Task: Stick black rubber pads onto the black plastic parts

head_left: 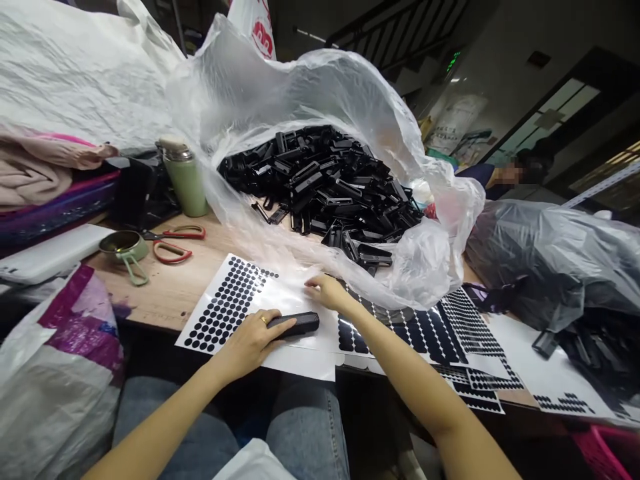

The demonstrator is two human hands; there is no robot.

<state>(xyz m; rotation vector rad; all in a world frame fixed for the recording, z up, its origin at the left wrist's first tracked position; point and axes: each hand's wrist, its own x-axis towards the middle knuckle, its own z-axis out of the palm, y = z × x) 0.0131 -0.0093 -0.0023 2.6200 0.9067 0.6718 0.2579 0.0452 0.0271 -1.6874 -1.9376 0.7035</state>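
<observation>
My left hand (254, 339) grips a black elongated plastic part (300, 323), holding it low over a white sticker sheet (295, 357). Rows of round black stickers (215, 313) cover the left part of that sheet; the middle is bare white. Just beyond the part, my right hand (327, 292) has its thumb and fingers pinched together over the sheet, by the bag's edge. Whatever is between those fingertips is too small to make out. A large pile of black plastic parts (325, 180) lies in an open clear plastic bag (310, 77) behind both hands.
Red-handled scissors (173, 233), a green cup (124, 248) and a green thermos (183, 177) stand left. More sticker sheets (415, 333) overlap at right, near a grey plastic bag (545, 247). A person (510, 173) is in the right background.
</observation>
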